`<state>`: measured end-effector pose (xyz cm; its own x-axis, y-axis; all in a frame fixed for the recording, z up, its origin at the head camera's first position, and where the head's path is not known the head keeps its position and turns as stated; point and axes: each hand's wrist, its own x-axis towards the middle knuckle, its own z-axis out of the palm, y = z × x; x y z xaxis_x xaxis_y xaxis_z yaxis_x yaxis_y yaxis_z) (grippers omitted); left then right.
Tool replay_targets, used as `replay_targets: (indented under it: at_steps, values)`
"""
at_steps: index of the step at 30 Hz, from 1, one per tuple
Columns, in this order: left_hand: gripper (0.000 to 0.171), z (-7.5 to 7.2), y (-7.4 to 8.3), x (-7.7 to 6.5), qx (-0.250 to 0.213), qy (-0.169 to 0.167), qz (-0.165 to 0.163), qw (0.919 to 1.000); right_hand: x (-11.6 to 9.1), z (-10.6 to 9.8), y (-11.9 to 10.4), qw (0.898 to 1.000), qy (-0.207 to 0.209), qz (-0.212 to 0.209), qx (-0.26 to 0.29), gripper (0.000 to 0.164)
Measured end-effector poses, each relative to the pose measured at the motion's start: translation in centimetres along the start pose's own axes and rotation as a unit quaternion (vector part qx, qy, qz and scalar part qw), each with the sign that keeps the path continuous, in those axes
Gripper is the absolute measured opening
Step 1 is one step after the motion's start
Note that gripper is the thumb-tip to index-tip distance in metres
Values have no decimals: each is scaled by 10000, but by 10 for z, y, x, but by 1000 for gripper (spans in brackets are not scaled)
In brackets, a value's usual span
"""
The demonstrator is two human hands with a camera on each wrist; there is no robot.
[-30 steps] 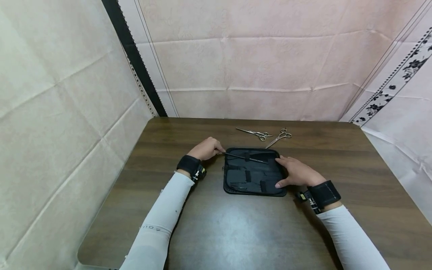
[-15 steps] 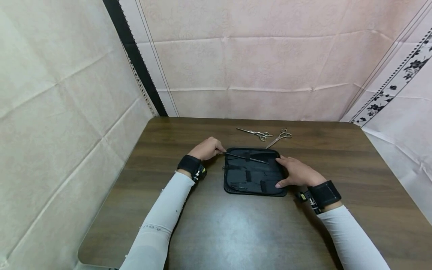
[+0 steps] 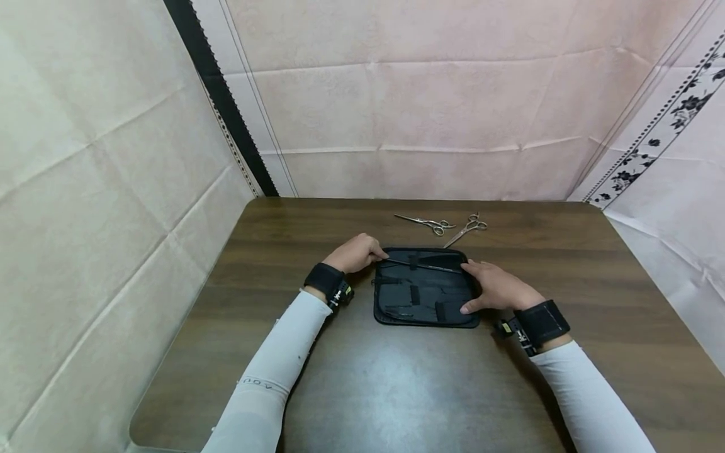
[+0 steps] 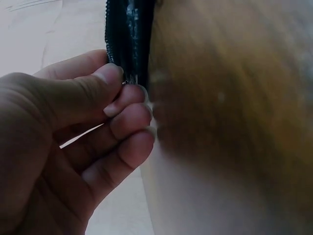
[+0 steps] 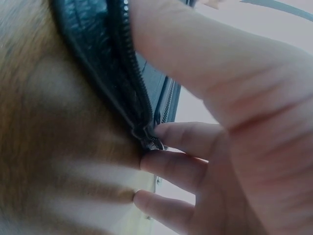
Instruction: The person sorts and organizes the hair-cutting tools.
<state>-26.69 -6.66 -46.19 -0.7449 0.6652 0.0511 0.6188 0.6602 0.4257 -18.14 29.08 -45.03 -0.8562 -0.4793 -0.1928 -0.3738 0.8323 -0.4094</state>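
Note:
A black zip case (image 3: 408, 314) lies spread flat on the table, with elastic loops and pockets inside. My left hand (image 3: 354, 253), at its far left corner, pinches the end of a long, thin dark tool (image 3: 427, 267). This tool lies slantwise across the far part of the case, passing an elastic loop; its kind is unclear. In the left wrist view, thumb and forefinger meet by the zip. My right hand (image 3: 501, 288) rests on the case's right edge, thumb and fingers spread apart. In the right wrist view, its fingertips touch the zip teeth (image 5: 139, 81).
Behind the case lie two pairs of metal scissors, one pair (image 3: 425, 222) pointing left and the other (image 3: 466, 230) with its tips close to the case's far edge. The wooden table (image 3: 362, 390) ends at a pale cloth backdrop (image 3: 453, 113).
My left hand has shifted right, to the corner of the case, and the thin tool has slid right with it. The right hand stays in place at the case's right edge.

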Motion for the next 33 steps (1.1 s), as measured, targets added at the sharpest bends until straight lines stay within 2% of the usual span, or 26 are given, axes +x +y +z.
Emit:
replay_targets:
  at_steps: [8,18,25,33]
  values:
    - [33,1,1,-2,-147,-146,-208,9996,2,0,1,10000,22,-15,30,111]
    - [33,0,5,0,51,-209,-154,9997,2,-1,0,9999,38,14,109,114]
    - [29,2,5,1,542,-164,-42,9984,2,0,4,9998,-23,-90,184,113]
    - [27,3,7,1,786,-124,122,9968,2,-2,2,9997,18,-48,243,111]
